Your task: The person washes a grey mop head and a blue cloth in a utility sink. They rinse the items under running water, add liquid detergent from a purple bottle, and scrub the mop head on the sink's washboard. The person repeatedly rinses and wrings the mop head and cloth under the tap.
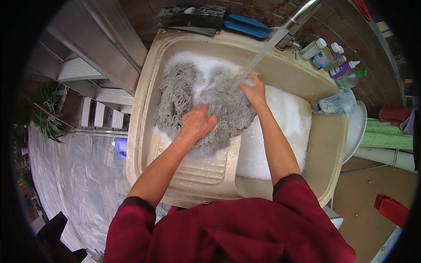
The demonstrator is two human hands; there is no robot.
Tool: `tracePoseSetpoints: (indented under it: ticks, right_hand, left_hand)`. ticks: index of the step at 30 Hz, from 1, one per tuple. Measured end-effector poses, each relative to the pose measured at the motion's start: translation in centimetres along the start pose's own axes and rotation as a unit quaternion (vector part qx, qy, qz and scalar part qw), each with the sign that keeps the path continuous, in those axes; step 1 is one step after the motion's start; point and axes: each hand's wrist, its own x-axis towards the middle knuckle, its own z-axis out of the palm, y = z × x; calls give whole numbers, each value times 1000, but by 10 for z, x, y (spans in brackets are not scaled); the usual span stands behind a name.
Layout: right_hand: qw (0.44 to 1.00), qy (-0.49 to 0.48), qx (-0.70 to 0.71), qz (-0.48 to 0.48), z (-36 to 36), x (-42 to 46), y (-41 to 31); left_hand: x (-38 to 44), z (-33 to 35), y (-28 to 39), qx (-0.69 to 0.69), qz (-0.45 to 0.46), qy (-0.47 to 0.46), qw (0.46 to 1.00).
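Observation:
A grey shaggy textile (227, 123), wet and sudsy, lies bunched on the ribbed washboard (204, 171) of a beige laundry sink (138, 144). My left hand (197, 121) presses on the middle of the textile, thumb apart from the fingers; whether it grips any pile is hidden. At the textile's upper right edge, my right hand (255, 88) has its fingertips in the pile, closed around its edge. Water from the metal faucet (299, 16) streams onto the textile beside my right hand. White foam (283, 131) fills the deep basin on the right.
A blue scrub brush (246, 26) and a dark block (190, 16) rest behind the sink. Several bottles (342, 67) line the back right rim. A wet bluish cloth (337, 102) hangs at the right rim near a white basin (357, 131). A metal ladder (98, 39) stands left.

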Motion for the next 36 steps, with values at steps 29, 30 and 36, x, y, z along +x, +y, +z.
tracePoseSetpoints:
  ticks: [29,30,36]
  right_hand:
    - [970,130,-193,-74,70,23,-21]
    - [976,149,-148,-51,55,38,2]
    - [981,-38,-80,-175,27,-73,-20]
  left_hand:
    - [33,4,-3,-223,5,83,971]
    - [36,12,-3,-218,-6,99,971]
    - [44,26,-17,-249,-79,147,954]
